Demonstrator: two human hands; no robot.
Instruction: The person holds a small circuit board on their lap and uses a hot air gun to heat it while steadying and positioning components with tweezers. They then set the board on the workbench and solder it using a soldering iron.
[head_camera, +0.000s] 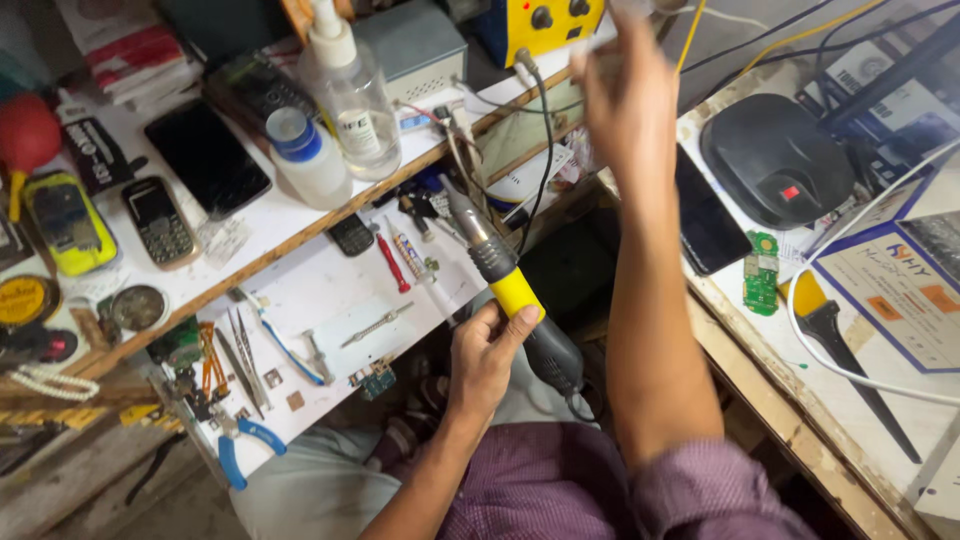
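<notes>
Nearest the lens, a purple checked sleeve (610, 490) across the bottom of the view, both forearms rising out of it. Left hand (487, 352) curled around the dark grip of a hot-air handpiece (515, 292), fingers pressed together and wrapped about the handle, thumb lying along the yellow band; metal nozzle pointed up and away, over the white work surface (320, 290). Black cord (541, 150) running from the shelf down toward the handpiece. Right hand (628, 95) raised high and motion-blurred near the yellow station box (540, 22) at the top edge; cannot tell whether its fingers pinch anything or lie open. On the work surface just left of the handpiece: a red-handled screwdriver (392, 263), tweezers (240, 350), a small green circuit board (378, 380), and blue-handled pliers (245, 450) at the near edge. On the shelf above: a clear pump bottle (352, 95), a smaller blue-capped bottle (305, 155), a black smartphone (207, 155), a keypad phone (157, 222). To the right, a black domed device (775, 160) and another green board (762, 272) on the side bench.
</notes>
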